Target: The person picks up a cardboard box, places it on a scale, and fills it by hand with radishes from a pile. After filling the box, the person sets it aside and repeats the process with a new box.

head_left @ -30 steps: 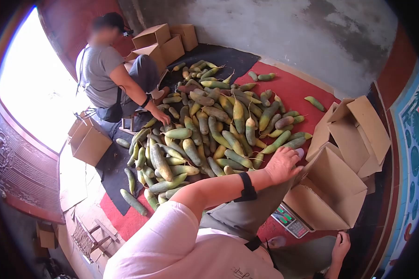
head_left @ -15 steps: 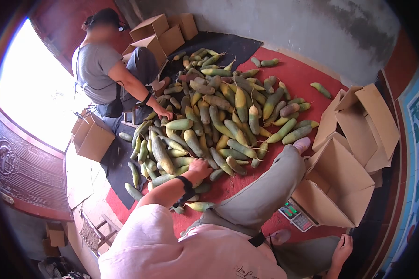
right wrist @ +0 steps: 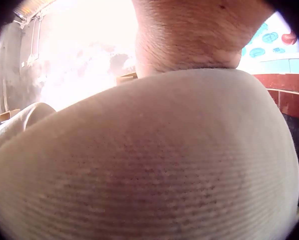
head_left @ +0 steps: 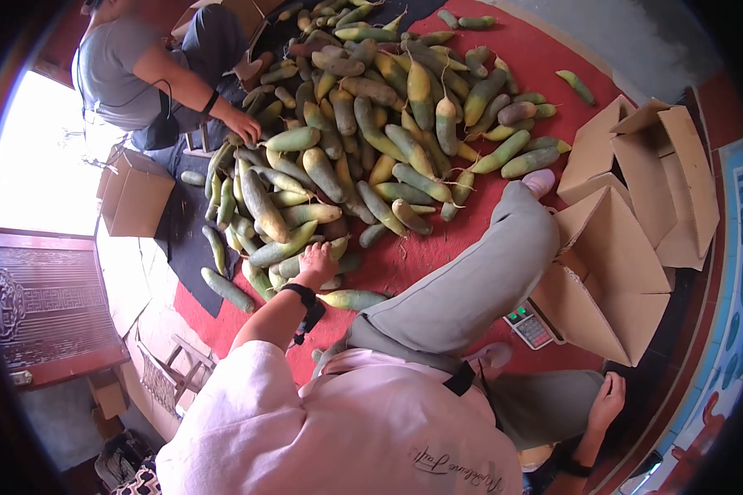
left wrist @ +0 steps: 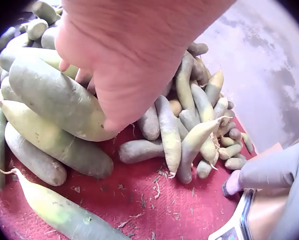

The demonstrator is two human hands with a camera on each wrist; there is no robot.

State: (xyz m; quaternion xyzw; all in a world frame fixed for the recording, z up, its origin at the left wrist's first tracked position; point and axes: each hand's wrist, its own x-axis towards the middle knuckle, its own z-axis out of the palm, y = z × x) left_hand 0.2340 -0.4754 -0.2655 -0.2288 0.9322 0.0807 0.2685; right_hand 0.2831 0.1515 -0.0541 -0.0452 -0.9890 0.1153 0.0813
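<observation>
The left hand (head_left: 317, 264) grips a plump, smooth, dull-green radish (left wrist: 57, 97), the right hand (head_left: 608, 400) rests loosely on a knee (head_left: 574, 396), and the nearest carton (head_left: 629, 315) stands open, contents unclear.

Green radishes (head_left: 320, 175): skin smooth, mostly matt, thin rough root tails. Red floor covering (left wrist: 164, 215): looks like cloth, matt, coarse-grained, strewn with dry scraps. Open boxes (head_left: 636, 309): plain brown cardboard, dull. Scale (head_left: 532, 332): hard, smooth casing, plastic by its look. Trousers (head_left: 462, 276): matt grey cloth, finely ribbed close up. Pink shirt (head_left: 338, 429): soft, creased cloth. Carved panel (head_left: 54, 289): looks like varnished wood, some shine. Wall (left wrist: 269, 60): blotchy, matt plaster, I'd say.
</observation>
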